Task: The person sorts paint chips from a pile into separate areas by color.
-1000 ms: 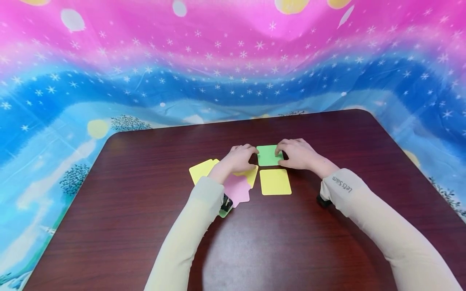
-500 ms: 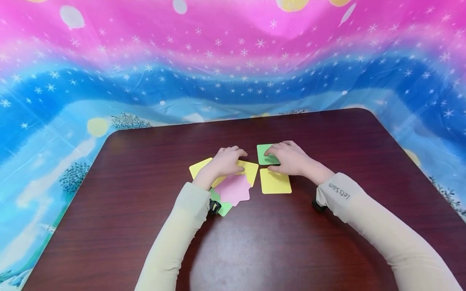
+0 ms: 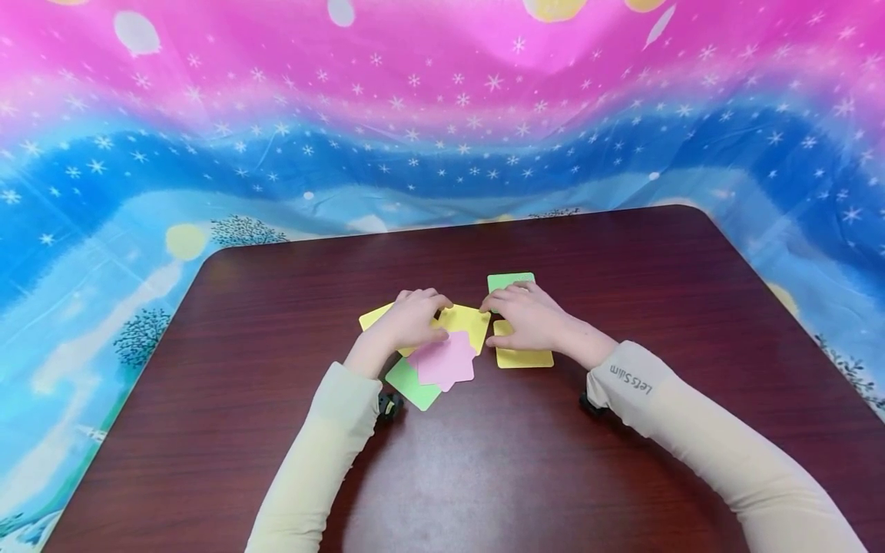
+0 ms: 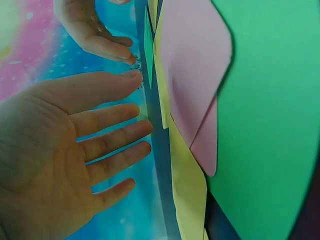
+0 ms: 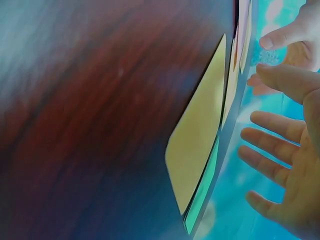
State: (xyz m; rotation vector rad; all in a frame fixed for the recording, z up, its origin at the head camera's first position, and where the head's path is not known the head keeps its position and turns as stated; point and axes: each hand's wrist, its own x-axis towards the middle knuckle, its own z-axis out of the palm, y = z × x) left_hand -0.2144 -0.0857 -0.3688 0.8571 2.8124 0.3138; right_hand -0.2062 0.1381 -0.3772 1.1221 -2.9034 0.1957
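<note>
Right hand (image 3: 527, 316) with fingers apart, I hover above the lone yellow card (image 3: 523, 359) and green card (image 3: 510, 279); my left hand (image 3: 409, 321), likewise spread, hangs over overlapping cards (image 3: 445, 362) just beside. Around them, the table (image 3: 484, 461) stretches wide.

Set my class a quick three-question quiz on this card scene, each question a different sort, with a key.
1. True or false: the right hand is gripping a pink card.
2. Multiple choice: in the overlapping group by the left hand, which colour lies on top?
A) green
B) yellow
C) pink
3. Short answer: two cards are partly hidden by the right hand in the head view. Which shows lower there, the lone yellow card or the lone green card?

Key:
1. False; its fingers are apart and hold nothing.
2. C; the pink cards overlap the rest.
3. The lone yellow card.
</note>
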